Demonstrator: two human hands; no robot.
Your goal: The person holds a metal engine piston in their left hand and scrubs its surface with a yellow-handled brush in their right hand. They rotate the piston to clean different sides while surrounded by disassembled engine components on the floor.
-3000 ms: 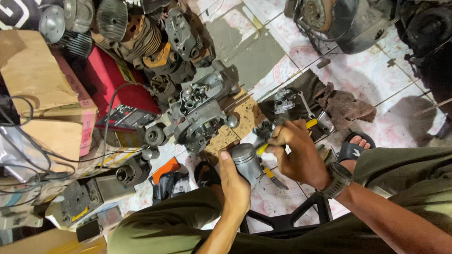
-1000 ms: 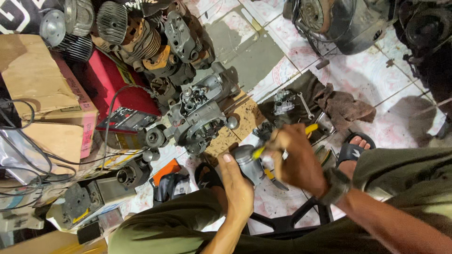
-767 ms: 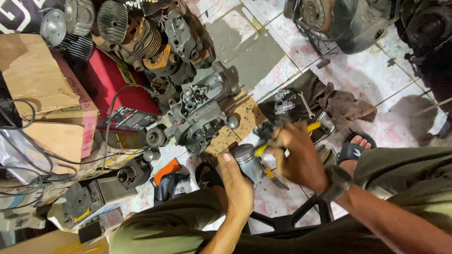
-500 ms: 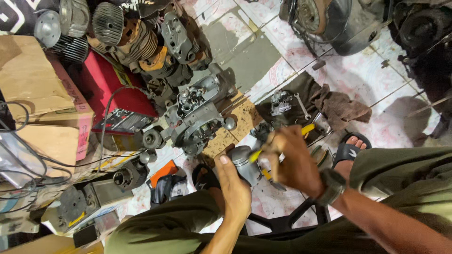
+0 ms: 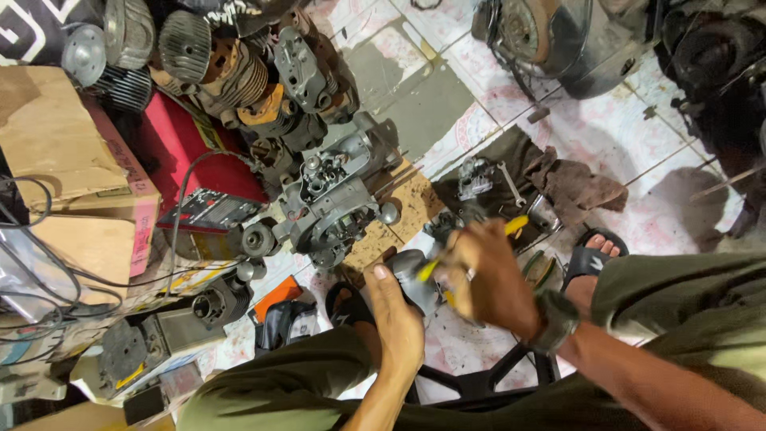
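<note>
Overhead, we look down on a seated person working low over a tiled floor point(image 5: 606, 136); left hand point(image 5: 396, 319) is cupped under and against a small grey metal cylinder part point(image 5: 415, 275), thumb up along its side, fingers wrapped below it; right hand point(image 5: 487, 279) is closed in a fist round a yellow-handled tool point(image 5: 515, 226), the yellow end poking out above the knuckles and another yellow stretch showing at the part, touching it; the hand is motion-blurred, so we cannot tell the tool's tip. We note a dark watch point(image 5: 554, 319) on the right wrist and olive trousers on both knees; the part sits between the knees, just above a black stool frame point(image 5: 479, 379). Just beyond the hands lies a grey engine casing point(image 5: 335, 195) on a chipboard slab point(image 5: 407, 211); a dark rag point(image 5: 550, 172) with small metal pieces and a spanner lies right of it; a sandalled foot point(image 5: 594, 247) rests near the rag. Further left: a red box point(image 5: 179, 148), cardboard cartons point(image 5: 56, 144), finned cylinders point(image 5: 207, 56) heaped at the top, loose cables point(image 5: 32, 271) over the cartons; more engine blocks stand at lower left, well apart from the hands.
</note>
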